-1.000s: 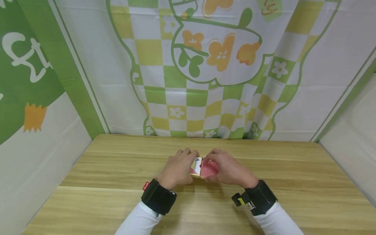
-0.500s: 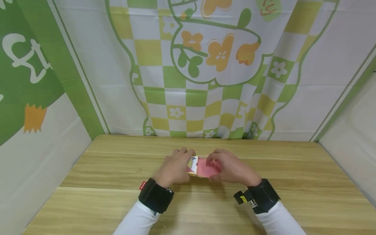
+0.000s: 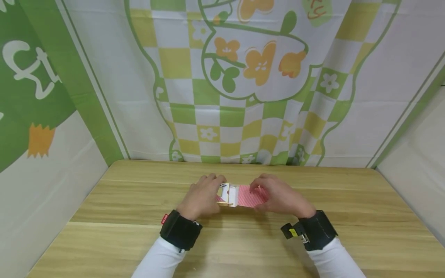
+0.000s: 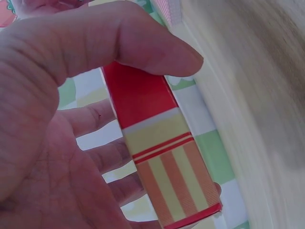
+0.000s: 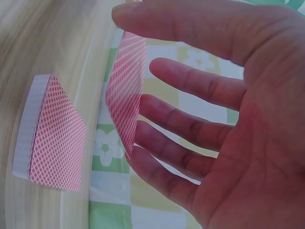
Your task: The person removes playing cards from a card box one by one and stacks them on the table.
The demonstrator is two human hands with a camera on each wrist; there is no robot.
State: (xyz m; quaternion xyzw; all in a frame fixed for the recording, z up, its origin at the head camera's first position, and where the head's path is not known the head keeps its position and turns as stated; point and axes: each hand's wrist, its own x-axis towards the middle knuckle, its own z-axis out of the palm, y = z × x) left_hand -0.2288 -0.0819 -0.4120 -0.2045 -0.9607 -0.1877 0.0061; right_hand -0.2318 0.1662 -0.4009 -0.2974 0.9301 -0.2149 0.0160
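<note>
My left hand [image 3: 201, 197] grips a playing card box [image 3: 221, 193] by its two long sides, thumb nearer me. An "A" shows on its top, and a white opening [image 3: 233, 196] faces right. The left wrist view shows the red and striped side of the box [image 4: 157, 148]. To the right, my right hand [image 3: 281, 197] holds a thin red-backed playing card [image 3: 247, 196] between thumb and fingers; how many cards are there I cannot tell. Its edge overlaps the box's opening in the head view. Beyond the fingers, a card deck [image 5: 59, 138] lies on the table, hidden from the head view.
Both hands work above a light wooden table [image 3: 132, 208], near its far edge. Behind it hangs a green and yellow checked curtain [image 3: 208, 112]. White panels rise at the sides. Black straps [image 3: 180, 230] circle both wrists.
The hands have drawn apart: my left hand moved left with the box, my right hand moved right with the card. A white opening now shows between them.
</note>
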